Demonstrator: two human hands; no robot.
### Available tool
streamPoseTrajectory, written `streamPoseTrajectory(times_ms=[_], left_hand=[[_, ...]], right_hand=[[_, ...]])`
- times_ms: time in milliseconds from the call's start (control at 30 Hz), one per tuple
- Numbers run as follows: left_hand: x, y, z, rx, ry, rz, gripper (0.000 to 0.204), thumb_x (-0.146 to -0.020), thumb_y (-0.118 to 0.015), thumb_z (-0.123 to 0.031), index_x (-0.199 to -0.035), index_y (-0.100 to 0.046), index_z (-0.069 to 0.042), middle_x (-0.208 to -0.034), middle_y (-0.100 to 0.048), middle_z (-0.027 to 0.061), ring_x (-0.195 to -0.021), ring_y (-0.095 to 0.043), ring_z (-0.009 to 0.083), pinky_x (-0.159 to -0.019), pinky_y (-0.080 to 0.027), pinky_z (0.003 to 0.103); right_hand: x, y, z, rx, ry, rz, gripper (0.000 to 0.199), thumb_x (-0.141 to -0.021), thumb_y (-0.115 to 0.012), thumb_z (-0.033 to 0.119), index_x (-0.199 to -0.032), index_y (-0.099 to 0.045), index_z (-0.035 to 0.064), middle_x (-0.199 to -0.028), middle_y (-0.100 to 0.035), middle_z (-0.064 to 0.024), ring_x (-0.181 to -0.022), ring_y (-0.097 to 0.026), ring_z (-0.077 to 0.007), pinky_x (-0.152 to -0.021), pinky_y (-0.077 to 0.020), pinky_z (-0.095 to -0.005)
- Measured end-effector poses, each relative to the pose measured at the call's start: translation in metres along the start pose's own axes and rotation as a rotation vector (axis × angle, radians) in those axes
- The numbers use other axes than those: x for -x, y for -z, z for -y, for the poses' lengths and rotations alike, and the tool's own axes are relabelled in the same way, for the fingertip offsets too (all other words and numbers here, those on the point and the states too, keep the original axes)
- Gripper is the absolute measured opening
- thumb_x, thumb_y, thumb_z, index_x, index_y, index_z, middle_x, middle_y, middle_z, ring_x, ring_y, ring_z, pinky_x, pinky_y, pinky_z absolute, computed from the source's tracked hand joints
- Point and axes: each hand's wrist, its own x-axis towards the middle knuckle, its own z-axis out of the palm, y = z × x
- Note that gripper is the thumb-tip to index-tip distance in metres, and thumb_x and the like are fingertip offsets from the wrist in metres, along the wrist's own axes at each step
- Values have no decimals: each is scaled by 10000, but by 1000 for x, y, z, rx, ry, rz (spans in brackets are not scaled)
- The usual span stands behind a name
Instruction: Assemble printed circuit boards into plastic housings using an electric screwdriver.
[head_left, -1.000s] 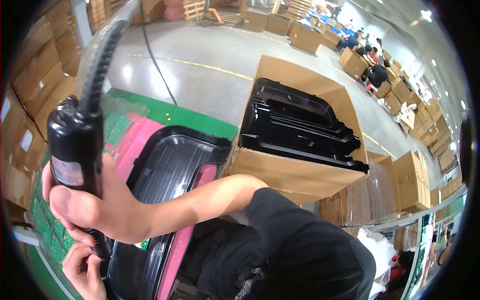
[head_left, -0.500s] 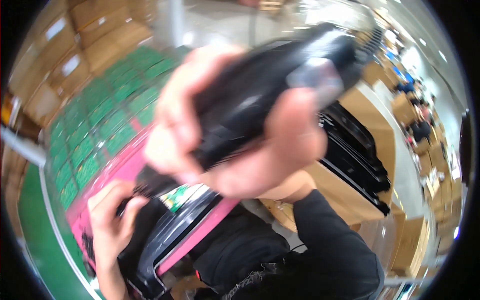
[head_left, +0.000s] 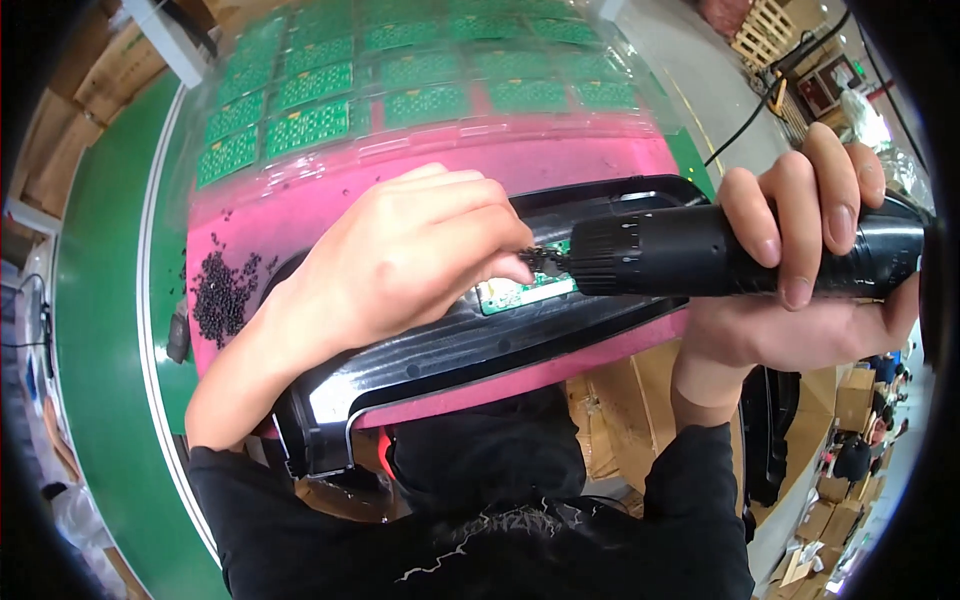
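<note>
My right hand [head_left: 810, 230] is wrapped around a black electric screwdriver [head_left: 680, 250], held nearly level with its ribbed front end pointing left. My left hand [head_left: 420, 260] is closed in a pinch right at that front end, and small black screws [head_left: 535, 262] show at its fingertips. Behind and below the fingertips is a green circuit board [head_left: 505, 297], partly covered by my hand and the tool. It sits in a long, glossy black plastic housing [head_left: 450, 345]. The tip of the screwdriver is hidden among the dark bits at my fingers.
The housing lies on a pink mat [head_left: 350, 165]. A heap of small black screws [head_left: 225, 300] is at its left. Rows of green circuit boards [head_left: 425, 105] in clear plastic trays stand at the back. Black plastic parts [head_left: 770, 430] and cardboard [head_left: 640, 400] are at right.
My left hand has moved from the mat's left side to the board in the housing. The screwdriver has come down and right, its front end now pointing left at my left fingertips. The view has turned.
</note>
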Motion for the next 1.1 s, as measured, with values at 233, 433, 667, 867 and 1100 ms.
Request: streamPoseTrajectory(times_ms=[233, 433, 667, 867, 1100], left_hand=[[9, 1, 6, -60, 122, 121, 134, -752, -708, -84, -825, -627, -6, -725, -637, 94, -677, -630, 278, -623, -500, 359], [11, -5, 6, 36, 173, 484, 188, -764, -689, -179, -787, -615, -9, -920, -665, 61, -858, -615, 252, -673, -510, 377], [15, -6, 5, 16, 361, 603, 205, -771, -679, -178, -830, -630, 12, -998, -679, 73, -841, -632, 296, -671, -515, 401], [9, 1, -3, 40, 515, 680, 212, -779, -669, -164, -808, -620, 40, -1106, -665, 89, -806, -646, 337, -638, -516, 413], [18, -1, -3, -9, 452, 602, 199, -795, -650, -151, -760, -612, 41, -1119, -664, 77, -783, -650, 327, -616, -513, 408]], right_hand=[[-3, 38, -5, 313, -218, 55, 553, -840, -574, 566, -993, -472, 45, -848, -470, -29, -498, -463, -99, -585, -389, -278], [2, 64, -19, 321, -298, -20, 469, -892, -498, 508, -950, -505, 42, -781, -522, -84, -478, -458, -139, -547, -414, -308], [5, 70, -25, 394, -318, -45, 461, -885, -505, 503, -946, -499, 47, -769, -517, -82, -479, -458, -136, -543, -404, -305], [2, 72, -30, 415, -363, 12, 506, -866, -497, 546, -943, -477, 47, -772, -478, -47, -455, -416, -102, -501, -332, -267], [0, 71, -40, 467, -404, 80, 508, -867, -510, 532, -970, -488, 35, -732, -480, -38, -461, -413, -94, -501, -327, -251]])
